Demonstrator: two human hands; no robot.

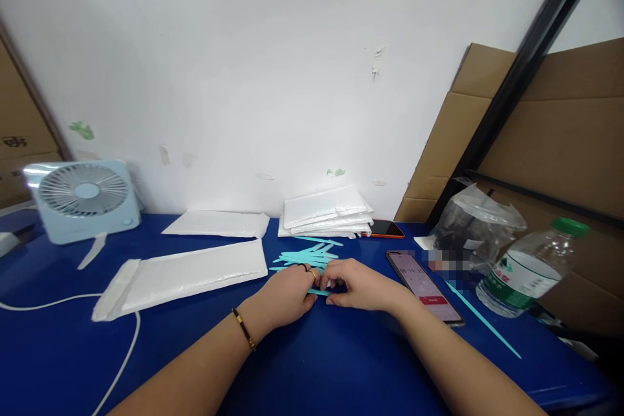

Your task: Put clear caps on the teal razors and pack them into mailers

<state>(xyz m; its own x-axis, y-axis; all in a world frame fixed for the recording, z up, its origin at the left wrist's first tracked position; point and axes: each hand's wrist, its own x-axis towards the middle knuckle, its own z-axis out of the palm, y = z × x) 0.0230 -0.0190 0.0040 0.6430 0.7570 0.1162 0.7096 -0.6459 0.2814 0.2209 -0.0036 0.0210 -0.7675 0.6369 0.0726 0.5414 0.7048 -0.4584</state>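
Lower centre: left hand (287,296) and right hand (359,285), fingers pinching one thin flat teal strip (320,292). Loose teal strip pile (305,258) just above; long white padded envelope (195,276) at left.

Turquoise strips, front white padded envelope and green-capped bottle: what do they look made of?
Turquoise strips: probably matte plastic, thin and evenly coloured.
White padded envelope: perhaps plastic film or coated paper, slightly shiny, creased.
Green-capped bottle: likely glossy plastic; transparent with highlights.

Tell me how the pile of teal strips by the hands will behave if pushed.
The teal strips would probably slide and scatter, since they lie loosely crossed over one another. They seem unlikely to roll far, looking flattish. Each is probably light, being so slim.
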